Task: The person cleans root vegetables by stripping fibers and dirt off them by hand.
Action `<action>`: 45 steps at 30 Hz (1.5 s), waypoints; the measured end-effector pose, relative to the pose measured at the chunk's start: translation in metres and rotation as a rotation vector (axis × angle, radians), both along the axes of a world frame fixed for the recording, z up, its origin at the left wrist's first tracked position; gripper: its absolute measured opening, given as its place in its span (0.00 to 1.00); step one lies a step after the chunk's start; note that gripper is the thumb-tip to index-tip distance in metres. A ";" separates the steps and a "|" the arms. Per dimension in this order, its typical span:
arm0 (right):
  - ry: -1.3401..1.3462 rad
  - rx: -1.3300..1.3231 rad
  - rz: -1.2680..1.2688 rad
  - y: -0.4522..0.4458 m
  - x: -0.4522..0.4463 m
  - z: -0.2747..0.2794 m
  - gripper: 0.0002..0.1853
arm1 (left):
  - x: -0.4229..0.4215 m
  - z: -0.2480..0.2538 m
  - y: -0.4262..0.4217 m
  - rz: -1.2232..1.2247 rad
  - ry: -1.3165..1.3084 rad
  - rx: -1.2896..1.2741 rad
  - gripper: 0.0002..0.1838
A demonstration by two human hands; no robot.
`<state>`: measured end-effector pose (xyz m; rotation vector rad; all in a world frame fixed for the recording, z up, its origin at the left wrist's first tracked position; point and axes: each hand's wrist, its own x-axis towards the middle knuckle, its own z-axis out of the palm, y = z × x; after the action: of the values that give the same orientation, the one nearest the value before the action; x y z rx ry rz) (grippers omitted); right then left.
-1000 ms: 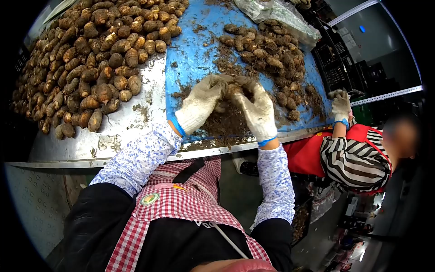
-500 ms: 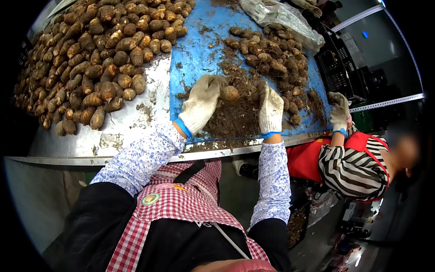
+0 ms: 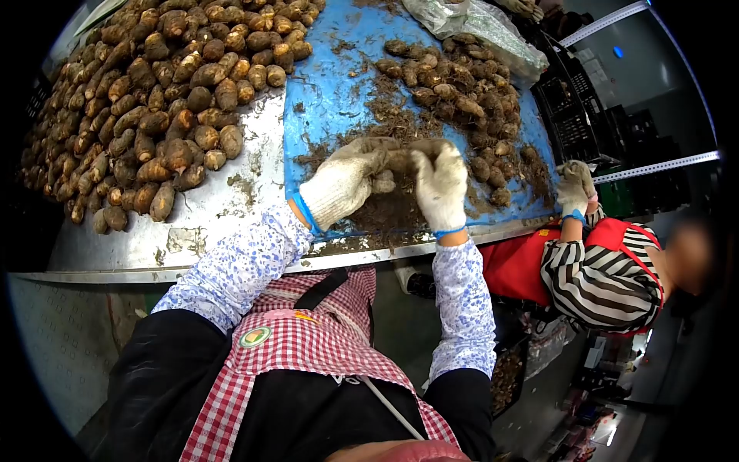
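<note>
Brown, hairy taro corms make up both piles here. My left hand (image 3: 346, 179), in a dirty white glove, is closed around a taro (image 3: 399, 160) that is mostly covered by fingers. Opposite it, my right hand (image 3: 442, 185) is also gloved and curled, its thumb and fingers pinching the other end of the same taro. Below and behind both hands lies a heap of root fibres and soil (image 3: 389, 212) on the blue sheet (image 3: 323, 88).
A large taro pile (image 3: 154, 100) covers the metal table (image 3: 258, 142) at left. A smaller, rootier pile (image 3: 462, 92) sits at right beside a plastic bag (image 3: 493, 35). Black crates (image 3: 573, 108) stand beyond. At the right, a co-worker's gloved hand (image 3: 573, 187) is by the table edge.
My right hand has moved left, away from the rooty pile's edge, and joined my left hand at the taro. My left hand has turned slightly, its fingers now covering more of it.
</note>
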<state>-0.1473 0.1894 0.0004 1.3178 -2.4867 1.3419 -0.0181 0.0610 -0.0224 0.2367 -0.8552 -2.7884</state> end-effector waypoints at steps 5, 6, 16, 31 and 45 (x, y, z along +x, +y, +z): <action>0.063 0.300 -0.165 0.021 -0.034 0.007 0.08 | 0.006 0.025 -0.003 0.158 -0.011 -0.092 0.19; 0.051 0.188 -0.086 0.024 -0.033 0.003 0.08 | 0.007 0.027 -0.003 0.171 -0.007 -0.068 0.19; -0.247 0.121 0.239 0.008 0.026 0.046 0.24 | 0.007 0.016 -0.005 0.081 -0.065 -0.295 0.20; 0.042 0.075 0.274 0.011 0.042 0.033 0.27 | 0.011 0.029 -0.015 0.228 -0.341 -0.612 0.17; 0.220 0.031 0.154 0.010 0.035 0.044 0.22 | 0.013 0.033 -0.011 -0.003 -0.130 -0.548 0.19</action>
<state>-0.1125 0.1998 0.0444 1.5966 -2.3106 1.1158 -0.0047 0.0501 0.0103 0.3202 -1.5984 -2.4365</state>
